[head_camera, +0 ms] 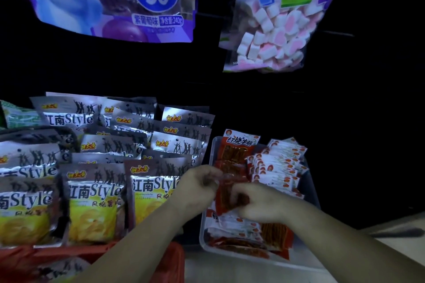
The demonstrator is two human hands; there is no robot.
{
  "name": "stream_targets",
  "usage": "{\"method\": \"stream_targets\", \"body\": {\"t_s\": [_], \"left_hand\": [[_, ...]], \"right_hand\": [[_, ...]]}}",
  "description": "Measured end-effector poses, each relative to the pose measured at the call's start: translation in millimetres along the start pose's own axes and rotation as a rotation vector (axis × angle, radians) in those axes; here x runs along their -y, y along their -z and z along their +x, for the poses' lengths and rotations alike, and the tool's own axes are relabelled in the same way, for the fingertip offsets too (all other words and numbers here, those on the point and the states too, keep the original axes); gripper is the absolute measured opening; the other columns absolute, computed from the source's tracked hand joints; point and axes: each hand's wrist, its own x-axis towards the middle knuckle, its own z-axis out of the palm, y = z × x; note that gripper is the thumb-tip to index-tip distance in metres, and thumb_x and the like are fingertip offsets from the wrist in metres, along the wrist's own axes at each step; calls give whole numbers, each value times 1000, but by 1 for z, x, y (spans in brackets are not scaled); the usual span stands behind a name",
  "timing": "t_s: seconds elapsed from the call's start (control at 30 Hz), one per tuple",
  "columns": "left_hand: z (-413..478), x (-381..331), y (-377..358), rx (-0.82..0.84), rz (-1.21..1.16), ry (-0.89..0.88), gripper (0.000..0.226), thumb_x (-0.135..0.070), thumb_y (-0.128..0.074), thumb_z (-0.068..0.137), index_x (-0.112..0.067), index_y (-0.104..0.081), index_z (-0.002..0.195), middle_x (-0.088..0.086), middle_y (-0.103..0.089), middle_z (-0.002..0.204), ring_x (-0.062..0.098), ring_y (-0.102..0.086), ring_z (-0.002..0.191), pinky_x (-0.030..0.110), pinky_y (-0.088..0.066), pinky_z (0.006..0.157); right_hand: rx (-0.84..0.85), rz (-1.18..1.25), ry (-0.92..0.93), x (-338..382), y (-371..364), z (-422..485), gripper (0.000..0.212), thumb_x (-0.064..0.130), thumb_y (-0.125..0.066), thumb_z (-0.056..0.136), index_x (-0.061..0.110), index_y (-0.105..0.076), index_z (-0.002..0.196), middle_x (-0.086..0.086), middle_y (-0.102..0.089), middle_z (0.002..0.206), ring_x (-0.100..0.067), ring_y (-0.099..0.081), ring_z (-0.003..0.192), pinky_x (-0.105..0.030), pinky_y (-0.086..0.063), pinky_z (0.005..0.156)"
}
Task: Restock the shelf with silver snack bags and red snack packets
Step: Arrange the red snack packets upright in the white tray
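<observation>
We hold one red snack packet (227, 197) between our left hand (197, 187) and right hand (259, 205), the fingers of both curled on it, just above the clear tray (203, 232) with more such packets. The silver snack bags (94, 193) stand in rows left of the tray.

Counting two hands, left hand (197, 187) and right hand (259, 202), one red snack packet (226, 195) sitting between the fingers (239, 189), at least twelve silver snack bags (92, 193) lying left of them, one tray (203, 234) under them holding more red snack packets (239, 149), too stacked to count, two hanging bags (110, 0) above.
</observation>
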Motion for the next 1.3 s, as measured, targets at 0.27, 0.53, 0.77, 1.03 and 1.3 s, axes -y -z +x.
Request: {"method": "stream_targets", "body": {"t_s": [0.27,0.53,0.77,1.03,1.3], "left_hand": [[11,5,-4,-159,-58,-23,39,7,-54,94,-29,-70,93,-1,-74,98,13,-70,96,33,-59,92],[35,10,-8,-195,-138,18,41,8,-52,94,-29,-69,96,0,-74,98,17,-71,96,43,-61,89],[42,13,-9,-239,-157,5,42,9,-53,93,-30,-70,95,-3,-74,98,12,-70,97,33,-60,89],[27,1,-1,-260,-212,-16,38,10,-52,95,-21,-73,97,-2,-76,91,16,-73,90,25,-60,78],[-24,-59,28,-2,-233,-255,68,-5,-67,96,-46,-42,144,-24,-64,125,-7,-60,117,16,-56,86]], "right_hand": [[-357,326,34,-17,11,16,41,42,-81,86,31,-68,123,13,-67,123,-5,-62,115,-34,-49,108],[-691,-84,-41,-28,61,81,75,34,-67,100,26,-25,162,-2,-32,164,-26,-32,150,-45,-39,117],[-782,-263,-33,-45,51,106,20,29,-63,103,17,-68,118,-6,-64,114,-31,-58,105,-44,-49,86],[-832,-155,94,-17,67,63,18,26,-60,104,18,-62,120,-2,-63,101,-24,-48,76,-41,-39,71],[-500,324,285,61,98,-51,7,18,-76,92,18,-70,91,1,-74,94,-13,-72,89,-36,-62,79]]}}
